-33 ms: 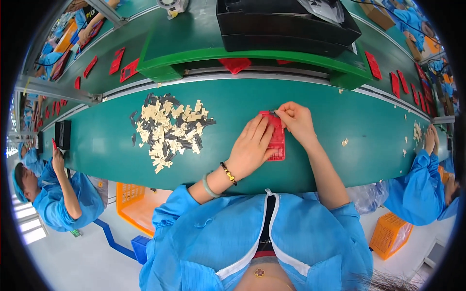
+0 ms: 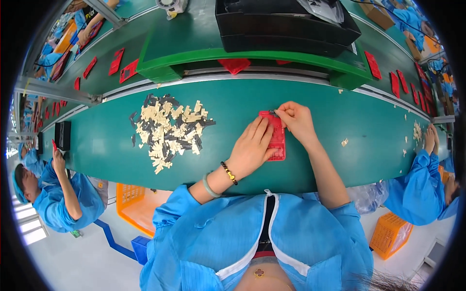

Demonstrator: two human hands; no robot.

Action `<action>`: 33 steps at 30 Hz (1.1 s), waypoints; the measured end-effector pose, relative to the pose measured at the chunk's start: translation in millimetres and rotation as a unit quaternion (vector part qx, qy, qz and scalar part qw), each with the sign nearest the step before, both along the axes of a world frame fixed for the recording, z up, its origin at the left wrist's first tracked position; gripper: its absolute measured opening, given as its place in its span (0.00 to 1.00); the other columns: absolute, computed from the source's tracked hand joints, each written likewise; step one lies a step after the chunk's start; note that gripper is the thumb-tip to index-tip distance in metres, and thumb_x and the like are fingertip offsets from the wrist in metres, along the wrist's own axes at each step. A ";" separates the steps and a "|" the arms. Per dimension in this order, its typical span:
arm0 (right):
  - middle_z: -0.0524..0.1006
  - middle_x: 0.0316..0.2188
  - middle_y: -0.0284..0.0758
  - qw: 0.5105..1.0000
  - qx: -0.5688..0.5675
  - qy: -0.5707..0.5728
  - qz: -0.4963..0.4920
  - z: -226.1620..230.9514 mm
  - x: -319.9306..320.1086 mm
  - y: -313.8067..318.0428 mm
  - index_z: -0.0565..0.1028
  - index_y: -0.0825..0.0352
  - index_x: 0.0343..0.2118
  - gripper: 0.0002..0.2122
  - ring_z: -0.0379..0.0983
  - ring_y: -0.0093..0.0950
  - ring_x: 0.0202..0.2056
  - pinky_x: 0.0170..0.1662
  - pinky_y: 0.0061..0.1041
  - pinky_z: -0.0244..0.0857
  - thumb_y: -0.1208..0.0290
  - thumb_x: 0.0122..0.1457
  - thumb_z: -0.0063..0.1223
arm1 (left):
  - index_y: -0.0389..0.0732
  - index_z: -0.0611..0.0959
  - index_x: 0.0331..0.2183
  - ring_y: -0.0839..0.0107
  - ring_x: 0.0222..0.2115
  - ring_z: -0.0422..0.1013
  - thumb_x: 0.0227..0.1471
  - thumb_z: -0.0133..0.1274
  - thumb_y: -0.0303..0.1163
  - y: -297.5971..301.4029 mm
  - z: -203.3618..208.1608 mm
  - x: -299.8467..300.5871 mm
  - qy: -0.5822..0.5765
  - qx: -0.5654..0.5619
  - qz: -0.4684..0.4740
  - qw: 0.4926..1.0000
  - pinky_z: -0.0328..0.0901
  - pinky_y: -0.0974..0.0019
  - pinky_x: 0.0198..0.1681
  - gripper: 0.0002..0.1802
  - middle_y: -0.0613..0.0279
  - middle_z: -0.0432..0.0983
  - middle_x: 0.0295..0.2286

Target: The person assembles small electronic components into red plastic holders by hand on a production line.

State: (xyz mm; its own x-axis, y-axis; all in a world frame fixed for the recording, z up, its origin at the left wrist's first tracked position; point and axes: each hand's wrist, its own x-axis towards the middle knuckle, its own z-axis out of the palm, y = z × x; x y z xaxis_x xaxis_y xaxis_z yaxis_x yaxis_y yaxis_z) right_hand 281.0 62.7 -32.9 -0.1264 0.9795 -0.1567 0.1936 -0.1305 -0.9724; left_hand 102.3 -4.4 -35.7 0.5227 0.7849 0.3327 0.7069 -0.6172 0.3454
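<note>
A red rectangular plastic case (image 2: 277, 151) lies on the green work table in front of me. My left hand (image 2: 250, 149) rests across its left side with fingers stretched out, covering part of it. At the case's far end, my right hand (image 2: 297, 124) pinches a small dark piece (image 2: 273, 112) between thumb and forefinger, against the case's far edge. Its other fingers are curled. To the left of my left hand is a loose pile of small cream and black plastic pieces (image 2: 170, 128).
Beyond the table, a green-edged shelf (image 2: 204, 59) carries a black bin (image 2: 286, 36). More red cases (image 2: 130, 71) lie on the surface behind. A small cream piece (image 2: 344, 142) sits right of my arm. Co-workers in blue sit at both sides; an orange crate (image 2: 133, 206) stands below left.
</note>
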 end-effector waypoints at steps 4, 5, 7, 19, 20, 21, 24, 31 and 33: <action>0.73 0.14 0.28 0.999 -0.037 -0.030 0.024 -2.7 8.0 6.5 0.74 0.71 0.28 0.04 0.65 0.13 0.15 0.17 0.15 0.56 0.76 0.56 0.55 | 0.30 0.73 0.47 0.49 0.55 0.58 0.46 0.57 0.43 3.4 -2.4 2.1 0.008 -0.007 -0.009 1.000 0.58 0.53 0.58 0.32 0.43 0.64 0.50; 0.73 0.14 0.28 0.998 -0.052 -0.022 0.029 -2.8 8.4 7.6 0.75 0.71 0.28 0.04 0.65 0.13 0.15 0.17 0.16 0.56 0.76 0.56 0.56 | 0.30 0.73 0.47 0.49 0.54 0.59 0.46 0.57 0.42 4.5 -1.5 2.1 0.011 -0.004 -0.010 1.000 0.58 0.54 0.57 0.31 0.43 0.65 0.50; 0.73 0.14 0.28 0.998 -0.050 -0.040 0.029 0.0 5.3 8.7 0.75 0.71 0.28 0.04 0.65 0.13 0.15 0.17 0.16 0.56 0.76 0.56 0.56 | 0.31 0.73 0.47 0.50 0.54 0.60 0.46 0.58 0.40 5.5 -1.0 2.3 0.005 -0.006 -0.006 1.000 0.60 0.55 0.56 0.30 0.44 0.64 0.50; 0.74 0.14 0.31 0.994 0.017 -0.102 0.039 -4.8 -2.7 6.7 0.75 0.72 0.26 0.04 0.66 0.14 0.16 0.20 0.18 0.61 0.77 0.54 0.56 | 0.33 0.74 0.45 0.51 0.53 0.61 0.43 0.59 0.36 7.3 1.5 1.8 -0.021 -0.002 -0.001 1.000 0.64 0.56 0.52 0.28 0.47 0.65 0.49; 0.74 0.13 0.31 0.994 0.011 -0.099 0.038 -4.7 -2.4 6.8 0.76 0.71 0.27 0.03 0.66 0.14 0.17 0.21 0.18 0.61 0.77 0.54 0.56 | 0.33 0.74 0.45 0.51 0.53 0.61 0.42 0.60 0.36 8.4 2.8 1.9 -0.027 0.001 -0.005 1.000 0.64 0.55 0.52 0.28 0.47 0.65 0.49; 0.74 0.13 0.31 0.994 0.012 -0.100 0.037 -5.0 -2.1 7.4 0.76 0.71 0.27 0.03 0.66 0.14 0.17 0.21 0.18 0.61 0.77 0.54 0.56 | 0.33 0.74 0.45 0.51 0.53 0.61 0.42 0.60 0.36 10.3 3.6 1.6 -0.027 0.002 -0.006 1.000 0.64 0.55 0.52 0.28 0.47 0.65 0.49; 0.75 0.14 0.34 0.985 0.060 -0.157 0.045 -3.7 -0.7 3.9 0.77 0.69 0.28 0.04 0.70 0.19 0.16 0.21 0.21 0.63 0.74 0.53 0.57 | 0.35 0.75 0.42 0.52 0.51 0.62 0.40 0.60 0.37 19.3 11.0 -0.6 -0.005 -0.003 -0.026 1.000 0.63 0.55 0.50 0.27 0.47 0.66 0.48; 0.77 0.21 0.34 0.885 0.345 -0.314 -0.005 0.5 6.4 -19.6 0.79 0.61 0.29 0.04 0.73 0.32 0.19 0.22 0.28 0.67 0.69 0.53 0.57 | 0.35 0.76 0.39 0.53 0.49 0.64 0.39 0.59 0.37 29.7 14.3 0.1 -0.020 -0.005 -0.052 0.998 0.62 0.57 0.48 0.24 0.47 0.68 0.46; 0.74 0.18 0.31 0.852 0.362 -0.378 -0.027 -5.1 13.6 -27.1 0.79 0.61 0.29 0.03 0.72 0.32 0.18 0.20 0.29 0.66 0.69 0.53 0.56 | 0.36 0.75 0.39 0.53 0.48 0.64 0.40 0.59 0.37 26.6 13.9 3.6 -0.023 -0.002 -0.055 0.998 0.63 0.56 0.47 0.24 0.48 0.69 0.46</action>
State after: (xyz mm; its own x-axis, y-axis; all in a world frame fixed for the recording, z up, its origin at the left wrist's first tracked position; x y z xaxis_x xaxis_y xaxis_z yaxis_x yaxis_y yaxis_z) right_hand 294.6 35.7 -38.0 -0.2091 0.8550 0.4745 0.8128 0.4217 -0.4018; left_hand 105.9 22.2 -21.8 0.5904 0.7245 0.3558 0.6174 -0.6893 0.3790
